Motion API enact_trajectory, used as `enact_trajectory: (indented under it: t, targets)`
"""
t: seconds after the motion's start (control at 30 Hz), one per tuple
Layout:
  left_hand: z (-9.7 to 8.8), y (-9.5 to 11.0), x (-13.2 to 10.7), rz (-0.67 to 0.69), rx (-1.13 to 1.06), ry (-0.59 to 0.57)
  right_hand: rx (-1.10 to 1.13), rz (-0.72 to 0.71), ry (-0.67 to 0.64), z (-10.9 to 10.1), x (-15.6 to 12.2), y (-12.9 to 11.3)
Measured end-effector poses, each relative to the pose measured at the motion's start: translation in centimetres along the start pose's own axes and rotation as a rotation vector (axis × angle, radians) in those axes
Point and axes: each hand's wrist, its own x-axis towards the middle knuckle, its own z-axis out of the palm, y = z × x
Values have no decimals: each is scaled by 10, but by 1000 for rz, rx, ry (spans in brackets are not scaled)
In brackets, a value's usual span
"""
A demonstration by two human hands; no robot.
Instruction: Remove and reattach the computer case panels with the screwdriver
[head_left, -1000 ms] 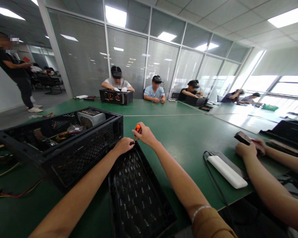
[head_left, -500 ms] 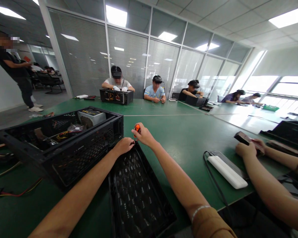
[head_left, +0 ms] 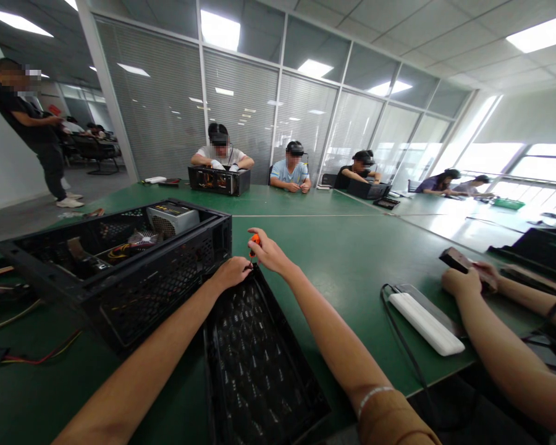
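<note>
A black computer case front panel (head_left: 259,358) lies lengthwise before me, its hollow ribbed inner side facing up. My left hand (head_left: 233,272) is closed at the panel's far left corner, its fingertips partly hidden there. In my right hand (head_left: 272,252) is a screwdriver (head_left: 254,243) with an orange handle. It stands nearly upright, its shaft pointing down at the panel's far end beside my left fingertips. What the tip touches is too small to make out. Left of the panel, the open computer case (head_left: 148,287) rests on its side, with a power supply (head_left: 173,220) and a fan inside.
Loose cables (head_left: 41,357) lie at the left on the green table (head_left: 324,247). To the right are a white power bank (head_left: 426,323) with a black cord and a co-worker's hands (head_left: 463,281) holding a dark object. Other people work across the table, one at another case (head_left: 219,180).
The view has shifted very slightly. Both my hands, the screwdriver and the panel stay nearly where they were.
</note>
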Motion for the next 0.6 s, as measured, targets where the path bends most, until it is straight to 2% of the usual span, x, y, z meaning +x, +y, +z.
enact_trajectory:
  t: [0.1,0.33,0.53,0.6]
  targets:
    - [1,0,0,2,2,3,-6,-28,-23,-3,0,-1]
    - [0,1,0,19,3,7,-14,30,59,8,0,5]
    - [-1,2,0,-3,1,-2,15,31,-50,4,-1,5]
    - [0,1,1,2,-1,6,6,71,-36,5,0,8]
